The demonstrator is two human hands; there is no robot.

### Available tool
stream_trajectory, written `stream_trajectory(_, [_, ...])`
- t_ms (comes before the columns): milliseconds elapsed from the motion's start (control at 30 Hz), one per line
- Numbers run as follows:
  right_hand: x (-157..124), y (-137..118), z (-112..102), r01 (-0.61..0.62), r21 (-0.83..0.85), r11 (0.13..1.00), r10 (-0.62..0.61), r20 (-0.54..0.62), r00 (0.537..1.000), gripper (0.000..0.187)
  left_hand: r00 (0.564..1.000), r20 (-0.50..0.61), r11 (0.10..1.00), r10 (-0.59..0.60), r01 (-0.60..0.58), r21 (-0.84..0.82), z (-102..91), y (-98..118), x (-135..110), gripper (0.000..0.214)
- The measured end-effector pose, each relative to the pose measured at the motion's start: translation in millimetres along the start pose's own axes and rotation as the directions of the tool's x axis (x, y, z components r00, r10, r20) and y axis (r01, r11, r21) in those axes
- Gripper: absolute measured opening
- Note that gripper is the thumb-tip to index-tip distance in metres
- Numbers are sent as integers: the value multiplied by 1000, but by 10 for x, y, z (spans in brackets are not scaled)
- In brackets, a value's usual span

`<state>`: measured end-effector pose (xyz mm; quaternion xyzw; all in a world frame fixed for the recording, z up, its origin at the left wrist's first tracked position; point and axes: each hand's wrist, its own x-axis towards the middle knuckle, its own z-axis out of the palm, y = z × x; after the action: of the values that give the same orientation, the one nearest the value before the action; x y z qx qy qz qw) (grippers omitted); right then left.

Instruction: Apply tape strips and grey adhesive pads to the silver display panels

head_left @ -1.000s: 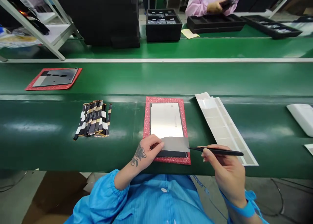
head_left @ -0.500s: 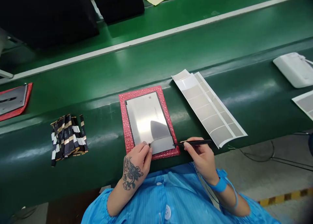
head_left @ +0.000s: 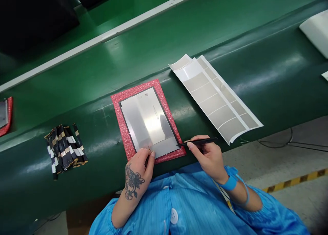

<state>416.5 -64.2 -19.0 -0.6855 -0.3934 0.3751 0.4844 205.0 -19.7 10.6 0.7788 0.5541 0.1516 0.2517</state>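
Observation:
A silvery display panel [head_left: 138, 115] with a dark border lies on a pink bubble-wrap sheet [head_left: 123, 125] in front of me. Across its near right end is a grey rectangular sticker [head_left: 165, 147]. My left hand [head_left: 139, 168], tattooed on the back, pinches at the sticker's left end; the fingertips partly hide the grip. In my right hand [head_left: 208, 158] is a pair of black tweezers [head_left: 202, 141], held like a pen, its tips at the sticker's right edge. A blue band circles the right wrist.
Sheets of grey stickers [head_left: 215, 98] lie to the right, curling over the table edge. On the left sits a pile of black, white and gold flex strips [head_left: 65, 148]. Another panel on pink wrap [head_left: 9, 117] is at far left, a white object [head_left: 316, 31] at far right.
The sticker now lies flatter over the panel, and the dark reflection beside it is gone. Both hands keep their holds at its ends. My view has turned and shifted slightly.

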Motion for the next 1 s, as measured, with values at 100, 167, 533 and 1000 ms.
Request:
stream_trajectory(100, [5, -8, 5, 8, 7, 1000, -8, 0, 1000, 22, 1000, -6, 1000, -9, 9, -10, 17, -14, -11, 29])
stream_trajectory(167, [6, -15, 7, 15, 3, 1000, -15, -3, 1000, 21, 1000, -6, 1000, -3, 2, -4, 24, -24, -12, 29])
stream_trajectory(533, [15, -37, 8, 2, -16, 1000, -2, 0, 1000, 26, 1000, 9, 1000, 10, -11, 24, 8, -22, 3, 31])
stream_trajectory(1000, [18, -44, 10, 6, -15, 1000, -6, -4, 1000, 23, 1000, 2, 1000, 26, -26, 9, 22, -41, -8, 29])
